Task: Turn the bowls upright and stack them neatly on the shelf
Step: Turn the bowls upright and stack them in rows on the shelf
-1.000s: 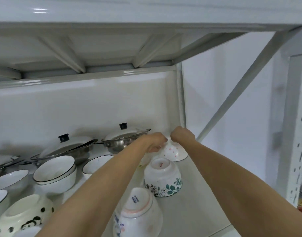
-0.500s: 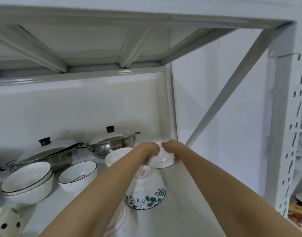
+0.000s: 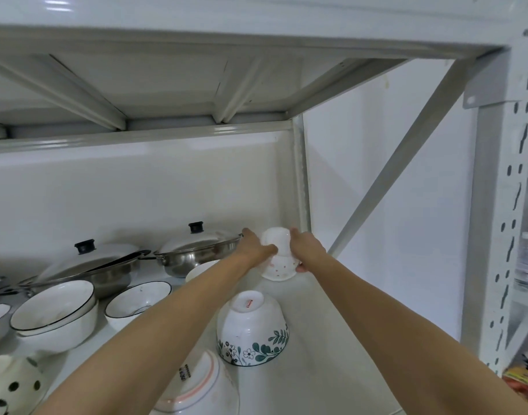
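Head view, and the shelf [image 3: 331,339] is crowded: two lidded steel pans sit at the far back, the left pan [image 3: 101,265] and the right pan [image 3: 197,250], the right one just left of the hands. In front of them stand upright white bowls, a stacked pair with black rims [image 3: 54,316] and a single black-rimmed bowl [image 3: 137,301]. Nearer, the floral bowl [image 3: 252,327] is upside down directly under the arms, and a striped bowl [image 3: 194,384] lies upside down at the near edge. A spotted bowl [image 3: 14,381] shows at near left.

Both arms reach far in. The left hand [image 3: 255,248] and right hand [image 3: 306,248] grip the small pink-dotted bowl [image 3: 277,256] from either side, fingers curled round it, tilted, at the far right corner by the post.
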`<state>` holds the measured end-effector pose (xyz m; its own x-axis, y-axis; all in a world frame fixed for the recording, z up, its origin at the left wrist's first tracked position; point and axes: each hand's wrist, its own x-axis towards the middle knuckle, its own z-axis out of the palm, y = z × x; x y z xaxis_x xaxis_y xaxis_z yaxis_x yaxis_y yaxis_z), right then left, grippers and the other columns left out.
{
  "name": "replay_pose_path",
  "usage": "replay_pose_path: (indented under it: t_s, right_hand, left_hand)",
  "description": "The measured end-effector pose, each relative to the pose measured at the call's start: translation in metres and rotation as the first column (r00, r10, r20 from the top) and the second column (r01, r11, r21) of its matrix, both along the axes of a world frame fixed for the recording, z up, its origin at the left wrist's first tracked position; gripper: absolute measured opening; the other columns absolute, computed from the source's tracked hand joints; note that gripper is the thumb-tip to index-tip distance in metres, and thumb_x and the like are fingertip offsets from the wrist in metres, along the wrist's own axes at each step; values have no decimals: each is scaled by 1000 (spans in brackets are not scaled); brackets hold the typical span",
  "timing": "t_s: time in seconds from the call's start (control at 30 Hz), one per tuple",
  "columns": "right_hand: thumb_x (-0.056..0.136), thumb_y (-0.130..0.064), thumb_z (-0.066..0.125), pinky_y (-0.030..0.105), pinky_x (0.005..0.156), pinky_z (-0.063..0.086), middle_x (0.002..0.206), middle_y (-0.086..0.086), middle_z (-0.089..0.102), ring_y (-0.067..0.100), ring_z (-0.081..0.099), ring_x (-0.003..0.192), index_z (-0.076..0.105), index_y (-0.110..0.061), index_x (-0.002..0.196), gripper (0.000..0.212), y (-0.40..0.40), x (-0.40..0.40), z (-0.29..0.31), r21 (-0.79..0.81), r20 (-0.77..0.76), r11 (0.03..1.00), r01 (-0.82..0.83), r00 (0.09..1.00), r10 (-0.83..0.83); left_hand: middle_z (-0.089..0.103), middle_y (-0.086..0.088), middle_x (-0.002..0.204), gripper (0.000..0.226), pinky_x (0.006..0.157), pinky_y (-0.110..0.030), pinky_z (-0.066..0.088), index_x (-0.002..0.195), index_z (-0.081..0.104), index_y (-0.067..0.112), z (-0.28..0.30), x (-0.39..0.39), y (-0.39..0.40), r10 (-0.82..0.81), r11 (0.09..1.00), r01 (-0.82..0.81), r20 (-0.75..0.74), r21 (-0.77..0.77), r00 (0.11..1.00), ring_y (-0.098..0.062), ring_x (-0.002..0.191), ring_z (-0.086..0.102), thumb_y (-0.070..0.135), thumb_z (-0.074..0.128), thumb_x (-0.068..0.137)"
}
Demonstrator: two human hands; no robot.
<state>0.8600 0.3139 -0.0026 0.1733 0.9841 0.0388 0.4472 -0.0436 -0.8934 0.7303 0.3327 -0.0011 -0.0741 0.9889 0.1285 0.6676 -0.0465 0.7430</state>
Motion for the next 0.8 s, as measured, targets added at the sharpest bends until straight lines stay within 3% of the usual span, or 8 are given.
replay_pose_path:
  t_s: [0.1, 0.23, 0.3, 0.37, 0.43, 0.57, 0.7, 0.8]
  right_hand:
    - [99, -41, 28, 46, 76, 59, 115, 17, 59, 37, 61, 100, 50, -9, 127, 48, 3, -1, 12, -41, -328, 998, 58, 942, -68]
    - [103, -33, 34, 38, 50, 54, 108, 16, 57, 34, 58, 91, 45, -4, 132, 42, -2, 5, 25, -58, -618, 998, 9, 785, -43]
    - [103, -26, 34, 45, 61, 52, 92, 15, 56, 33, 58, 89, 45, -4, 128, 35, -7, 10, 28, -84, -691, 996, -44, 722, -26]
    - [102, -23, 36, 48, 63, 53, 84, 14, 58, 31, 62, 80, 50, -2, 114, 28, -12, 14, 28, -152, -694, 980, -130, 720, -12]
    - [98, -20, 45, 43, 49, 57, 81, 17, 63, 30, 67, 60, 54, 0, 101, 22, -9, 17, 26, -264, -596, 948, -178, 803, -16]
    - [93, -6, 47, 45, 47, 57, 83, 27, 65, 36, 68, 49, 56, 8, 109, 23, 1, 19, 16, -379, -391, 915, -141, 920, -20]
    - [91, 0, 48, 40, 82, 58, 67, 18, 63, 33, 66, 78, 52, 5, 75, 18, -1, 13, 12, -302, -347, 952, -45, 935, -66]
    - [87, 0, 55, 32, 88, 51, 38, 5, 58, 23, 60, 72, 52, -1, 63, 24, 1, 8, 14, -258, -233, 966, 18, 969, -81]
  left_hand:
    - [52, -14, 123, 77, 82, -34, 50, 129, 35, 2, 7, -14, -3, -34, 994, 35, -16, 101, 999, -29, 109, 57, 30, 79, 73]
    - [41, -7, 118, 76, 81, -26, 44, 125, 44, 7, 7, -29, -14, -76, 956, 146, -262, 256, 962, -23, 98, 53, 29, 85, 64]
    - [38, -3, 114, 75, 82, -25, 44, 126, 43, 11, 6, -34, -19, -110, 913, 214, -297, 346, 949, -21, 97, 52, 25, 84, 65]
    - [40, -3, 115, 71, 87, -28, 48, 126, 44, 16, 5, -39, -25, -165, 865, 303, -343, 400, 924, -20, 98, 52, 21, 81, 66]
    - [42, -4, 118, 70, 89, -28, 48, 127, 45, 19, 1, -43, -27, -215, 826, 387, -406, 409, 888, -19, 100, 51, 18, 79, 66]
    - [51, -7, 116, 73, 88, -37, 52, 129, 43, 22, -6, -46, -23, -237, 838, 400, -414, 372, 879, -21, 101, 53, 16, 79, 65]
    - [58, -12, 117, 91, 92, -38, 54, 148, 23, 18, -6, -46, -18, -227, 941, 279, -257, 189, 939, -25, 103, 61, 9, 75, 74]
    - [58, -16, 106, 56, 80, -36, 58, 134, 40, 13, -2, -38, -16, -208, 978, 208, 23, 3, 978, -23, 87, 62, -1, 60, 83]
